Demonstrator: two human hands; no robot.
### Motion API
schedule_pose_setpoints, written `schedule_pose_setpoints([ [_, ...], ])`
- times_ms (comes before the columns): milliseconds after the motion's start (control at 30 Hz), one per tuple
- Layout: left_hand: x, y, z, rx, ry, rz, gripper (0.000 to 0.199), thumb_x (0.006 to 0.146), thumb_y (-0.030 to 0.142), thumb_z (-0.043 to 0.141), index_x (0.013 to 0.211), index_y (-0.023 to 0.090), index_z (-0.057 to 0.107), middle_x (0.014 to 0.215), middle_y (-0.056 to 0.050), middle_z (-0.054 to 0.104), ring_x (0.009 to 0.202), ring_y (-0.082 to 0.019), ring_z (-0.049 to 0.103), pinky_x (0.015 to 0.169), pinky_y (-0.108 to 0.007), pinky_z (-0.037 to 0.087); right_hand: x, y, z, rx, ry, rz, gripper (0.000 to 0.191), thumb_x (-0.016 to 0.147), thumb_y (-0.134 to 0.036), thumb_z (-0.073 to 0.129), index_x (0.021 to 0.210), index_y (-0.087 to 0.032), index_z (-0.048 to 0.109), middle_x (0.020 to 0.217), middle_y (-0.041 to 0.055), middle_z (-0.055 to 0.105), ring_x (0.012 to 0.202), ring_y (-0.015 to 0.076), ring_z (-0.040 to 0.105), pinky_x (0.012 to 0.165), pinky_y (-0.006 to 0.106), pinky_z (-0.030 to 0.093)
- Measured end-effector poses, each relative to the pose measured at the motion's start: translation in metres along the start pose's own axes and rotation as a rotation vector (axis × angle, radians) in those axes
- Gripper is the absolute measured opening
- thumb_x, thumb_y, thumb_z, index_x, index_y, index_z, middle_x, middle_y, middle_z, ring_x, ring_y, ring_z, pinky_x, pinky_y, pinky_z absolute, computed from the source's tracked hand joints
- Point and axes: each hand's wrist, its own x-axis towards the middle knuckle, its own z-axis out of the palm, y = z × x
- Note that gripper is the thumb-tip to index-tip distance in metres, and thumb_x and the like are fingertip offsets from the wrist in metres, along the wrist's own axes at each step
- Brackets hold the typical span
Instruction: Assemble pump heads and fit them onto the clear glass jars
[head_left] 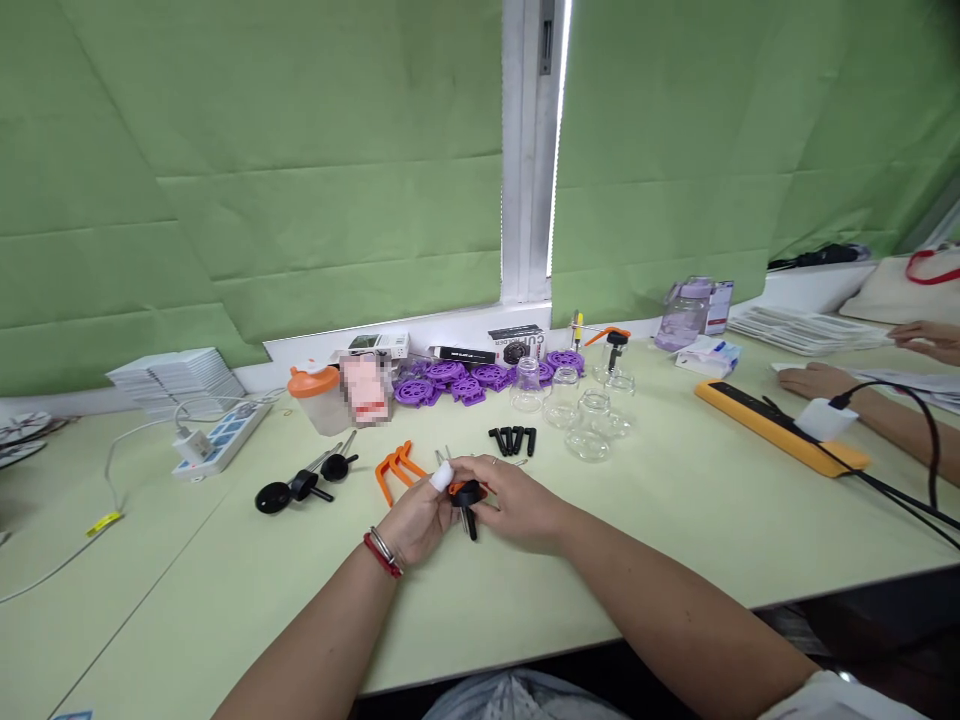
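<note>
Low over the front middle of the table, my left hand (pixel 418 522) and my right hand (pixel 521 505) close together around a black round part (pixel 468 492) with a black stem pointing down. A bit of orange shows at its top, and a thin metal rod lies beside the stem. The left thumb has a white wrapping. My fingers partly cover the part. Just beyond my left hand lie orange curved handles (pixel 396 468). Several short black pegs (pixel 514 440) are behind my right hand. Left of my hands are black round parts (pixel 274 497) with metal rods.
Several glass jars (pixel 589 440) stand behind right, near a jar-top assembly with orange crank (pixel 616 335). Purple plastic parts (pixel 469 388) line the wall beside an orange-lidded cup (pixel 315 400). A yellow power strip (pixel 772 425) lies right, near another person's hands (pixel 814 382).
</note>
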Motion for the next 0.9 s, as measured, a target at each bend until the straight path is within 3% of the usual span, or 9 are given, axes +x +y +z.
schedule_pose_setpoints([
  [267,-0.010,0.011,0.001,0.127,-0.247,-0.072,0.053,0.075,0.061,0.055,0.106,0.019,0.061,0.093,-0.013,0.065,0.075,-0.021,0.062,0.066,-0.037,0.050,0.000,-0.013,-0.013,0.088,-0.148,-0.072,0.069,0.074,0.004,0.041,0.137,-0.023,0.033,0.116,0.0039,0.064,0.116,0.0159,0.050,0.101,0.037,0.035],
  [400,-0.012,0.014,0.004,0.197,-0.321,-0.080,0.052,0.073,0.055,0.062,0.111,0.020,0.058,0.099,-0.014,0.062,0.081,-0.022,0.061,0.066,-0.036,0.052,-0.001,-0.015,-0.014,0.012,-0.185,-0.058,0.073,0.072,0.004,0.040,0.139,-0.022,0.030,0.116,0.0048,0.063,0.115,0.0177,0.051,0.100,0.038,0.036],
  [500,-0.011,0.011,0.008,0.294,-0.283,-0.085,0.053,0.069,0.039,0.073,0.116,0.021,0.055,0.104,-0.012,0.060,0.081,-0.019,0.060,0.060,-0.030,0.052,-0.001,-0.012,-0.012,-0.052,-0.192,-0.057,0.074,0.074,0.002,0.039,0.142,-0.023,0.026,0.119,0.0048,0.062,0.114,0.0179,0.051,0.100,0.038,0.036],
  [600,-0.008,0.006,0.011,0.411,-0.178,-0.079,0.052,0.067,0.032,0.075,0.114,0.019,0.056,0.092,-0.009,0.062,0.065,-0.014,0.057,0.050,-0.025,0.048,0.001,-0.003,-0.006,-0.115,-0.183,-0.108,0.075,0.075,0.002,0.040,0.144,-0.023,0.025,0.118,0.0047,0.062,0.111,0.0180,0.051,0.100,0.038,0.036],
  [767,-0.004,0.005,0.009,0.371,-0.118,-0.068,0.043,0.068,0.031,0.073,0.106,0.016,0.061,0.085,-0.006,0.058,0.060,-0.011,0.055,0.055,-0.028,0.051,0.008,0.020,-0.006,-0.184,-0.016,-0.102,0.071,0.074,-0.006,0.055,0.140,-0.023,0.036,0.115,0.0066,0.063,0.113,0.0211,0.047,0.099,0.041,0.037],
  [900,-0.003,0.008,0.005,0.326,0.018,-0.026,0.032,0.071,0.029,0.071,0.098,0.016,0.061,0.081,-0.003,0.054,0.069,-0.014,0.058,0.060,-0.030,0.053,0.015,0.036,-0.031,-0.204,0.337,0.086,0.051,0.079,-0.018,0.058,0.129,-0.016,0.050,0.116,0.0130,0.059,0.106,0.0219,0.051,0.096,0.042,0.039],
])
